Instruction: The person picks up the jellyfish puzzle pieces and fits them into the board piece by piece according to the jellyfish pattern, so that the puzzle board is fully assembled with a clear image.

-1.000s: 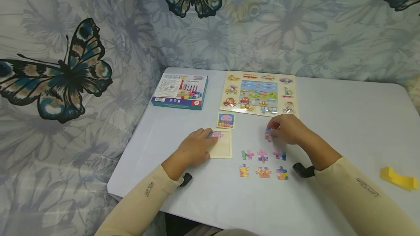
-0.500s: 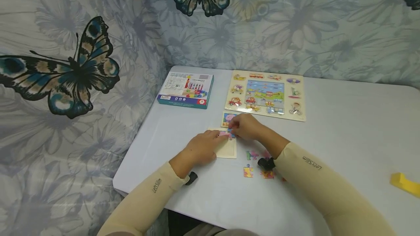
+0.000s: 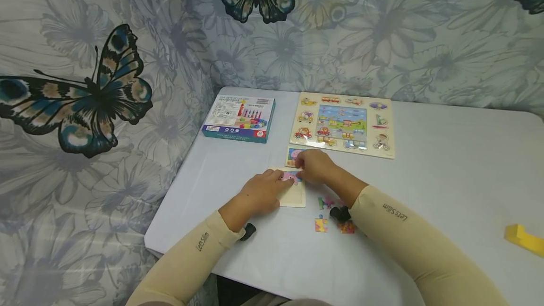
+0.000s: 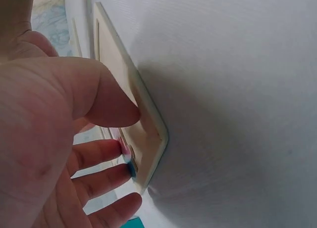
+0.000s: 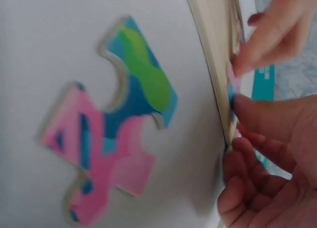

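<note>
A small pale wooden puzzle tray [image 3: 294,198] lies in front of me, with pink-and-blue jigsaw pieces [image 3: 290,176] along its far edge. My left hand [image 3: 260,193] rests on the tray's left side, fingers extended onto those pieces; in the left wrist view its fingertips [image 4: 121,171] touch them. At the far right corner my right hand [image 3: 316,168] holds a blue-edged puzzle piece [image 5: 231,95], thumb against it and fingers curled. The index fingertip is partly hidden. Loose pieces [image 3: 326,203] lie nearer me, some hidden under the right forearm.
Behind the tray sits a small picture puzzle [image 3: 291,156], partly covered by the right hand. Farther back are a boxed set [image 3: 240,118] and a larger vehicle puzzle board [image 3: 342,124]. A yellow curved block [image 3: 524,240] lies at the right.
My right hand has carried a puzzle piece leftward from beside the loose pieces to the tray's far right corner, where it stays. The left hand remains on the tray.
</note>
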### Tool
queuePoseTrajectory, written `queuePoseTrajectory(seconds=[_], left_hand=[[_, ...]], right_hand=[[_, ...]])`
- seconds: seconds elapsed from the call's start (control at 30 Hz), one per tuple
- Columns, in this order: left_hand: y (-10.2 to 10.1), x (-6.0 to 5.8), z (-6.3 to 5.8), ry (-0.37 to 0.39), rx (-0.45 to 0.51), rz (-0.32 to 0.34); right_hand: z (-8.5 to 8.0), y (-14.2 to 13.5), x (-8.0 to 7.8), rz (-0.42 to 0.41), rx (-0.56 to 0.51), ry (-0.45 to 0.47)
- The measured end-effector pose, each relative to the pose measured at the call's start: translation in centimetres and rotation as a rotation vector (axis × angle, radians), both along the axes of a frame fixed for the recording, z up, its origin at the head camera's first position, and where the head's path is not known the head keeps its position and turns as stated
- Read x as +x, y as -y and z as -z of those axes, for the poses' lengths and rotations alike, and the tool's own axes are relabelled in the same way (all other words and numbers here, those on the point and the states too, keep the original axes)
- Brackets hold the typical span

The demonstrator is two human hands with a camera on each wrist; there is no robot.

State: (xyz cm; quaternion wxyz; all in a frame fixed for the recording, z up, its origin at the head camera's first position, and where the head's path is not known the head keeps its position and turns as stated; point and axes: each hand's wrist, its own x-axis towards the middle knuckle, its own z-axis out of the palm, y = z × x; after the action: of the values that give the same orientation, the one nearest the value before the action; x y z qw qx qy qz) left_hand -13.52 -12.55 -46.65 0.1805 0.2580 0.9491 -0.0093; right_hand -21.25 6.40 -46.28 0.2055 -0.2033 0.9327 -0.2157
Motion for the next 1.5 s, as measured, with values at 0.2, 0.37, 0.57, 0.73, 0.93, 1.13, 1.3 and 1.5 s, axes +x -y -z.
queuePoseTrajectory(seconds=[0.2, 0.37, 0.57, 0.73, 0.93, 1.13, 1.3, 1.5], left_hand=[[0.2, 0.2, 0.0, 0.02, 0.015, -0.02], [0.5, 0.2, 0.1, 0.026, 0.033, -0.023], [1.4, -0.6, 1.1, 0.011, 0.121, -0.019], [2.5, -0.6, 1.0, 0.097, 0.198, -0.064], [4.2, 0.4, 1.0, 0.062, 0.233, -0.095], [5.7, 1.5, 1.0, -0.011, 0.215, -0.059], [6.1, 1.9, 0.7, -0.076, 0.226, -0.006], [6.0, 2.0, 0.8, -0.171, 0.221, 0.041]], right_hand=[[0.6, 0.1, -0.4, 0.052, 0.026, 0.033], [0.7, 0.1, 0.3, 0.066, 0.049, -0.02], [-0.5, -2.7, 3.0, -0.001, 0.056, -0.029], [-0.1, -5.3, 5.9, -0.068, 0.069, -0.04], [0.4, -6.2, 8.1, -0.082, 0.005, -0.09], [-0.8, -5.5, 7.5, -0.061, -0.019, -0.017], [-1.3, -2.9, 5.3, -0.072, -0.156, 0.006], [-0.2, 2.0, 3.1, -0.111, -0.195, 0.028]])
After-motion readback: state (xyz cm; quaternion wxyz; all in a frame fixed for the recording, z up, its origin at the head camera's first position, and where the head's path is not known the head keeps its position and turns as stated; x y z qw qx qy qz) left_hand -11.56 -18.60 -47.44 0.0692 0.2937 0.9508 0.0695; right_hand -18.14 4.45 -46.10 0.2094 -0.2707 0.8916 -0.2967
